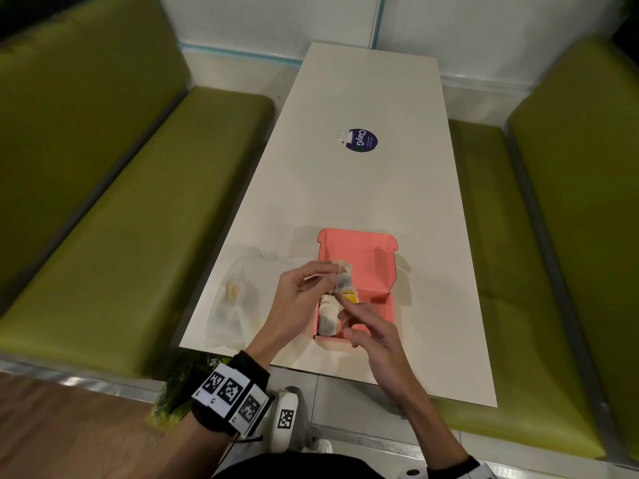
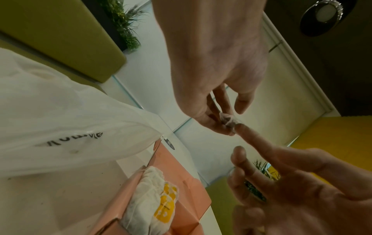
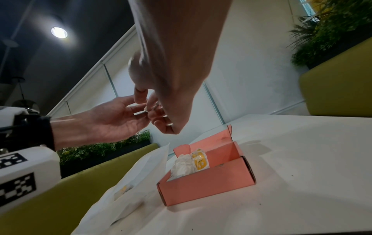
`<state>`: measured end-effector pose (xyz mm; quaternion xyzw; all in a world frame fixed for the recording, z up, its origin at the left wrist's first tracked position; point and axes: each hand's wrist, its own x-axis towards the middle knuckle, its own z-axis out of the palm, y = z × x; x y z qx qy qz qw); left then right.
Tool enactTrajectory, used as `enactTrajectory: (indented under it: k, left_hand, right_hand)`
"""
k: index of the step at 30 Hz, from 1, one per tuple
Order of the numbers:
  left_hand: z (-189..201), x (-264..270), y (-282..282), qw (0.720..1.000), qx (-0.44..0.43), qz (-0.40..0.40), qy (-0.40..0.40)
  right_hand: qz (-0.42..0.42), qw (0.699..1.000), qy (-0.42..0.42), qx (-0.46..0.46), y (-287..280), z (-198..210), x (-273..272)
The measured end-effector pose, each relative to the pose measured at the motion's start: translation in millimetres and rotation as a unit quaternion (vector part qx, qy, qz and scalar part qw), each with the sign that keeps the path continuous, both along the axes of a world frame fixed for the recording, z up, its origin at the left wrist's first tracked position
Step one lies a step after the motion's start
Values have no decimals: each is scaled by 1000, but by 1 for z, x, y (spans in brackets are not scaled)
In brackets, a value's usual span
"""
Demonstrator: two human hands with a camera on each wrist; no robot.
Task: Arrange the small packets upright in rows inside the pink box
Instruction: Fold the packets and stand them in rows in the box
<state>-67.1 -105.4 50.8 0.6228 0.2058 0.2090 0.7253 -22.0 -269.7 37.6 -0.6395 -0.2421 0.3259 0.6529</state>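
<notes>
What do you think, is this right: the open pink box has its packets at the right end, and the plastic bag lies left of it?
Not quite. The head view shows the packets at the left end of the open pink box; its right end is bare. The plastic bag does lie left of it.

A long white rectangular table (image 1: 363,202) stretches away from the viewer. Near its close end sits an open pink cardboard box (image 1: 392,305), its lid raised at the far side. Just beside the box, on the left, lies a crumpled translucent white plastic bag (image 1: 235,299) with dark printed lettering, reaching the table's left edge. Well apart from both, mid-table, is a round dark blue sticker (image 1: 362,140) with white lettering, a small torn white scrap (image 1: 344,136) at its left edge.
</notes>
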Motion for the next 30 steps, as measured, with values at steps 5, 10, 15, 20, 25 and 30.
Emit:
enactTrajectory:
  k: [5,10,15,20,25,30]
  left_hand:
    - [1,1,0,1000,18,8,-9]
    - [-1,2,-8,999,39,-13,-14]
    - [-2,2,-10,998,52,-29,20]
    - [-1,0,-15,994,98,-13,56]
    - [-3,7,-24,991,108,-22,78]
    - [-9,4,-14,985,145,-46,75]
  right_hand:
    - [-33,999,-5,-20,-1,0,-1]
    - [-150,989,3,2,17,1,11]
    - [-206,976,-69,-23,23,-1,10]
    - [-208,939,-262,-74,18,-2,12]
    - [-128,872,-448,-148,16,-19,14]
    - [-96,907,-381,-153,7,-21,12]
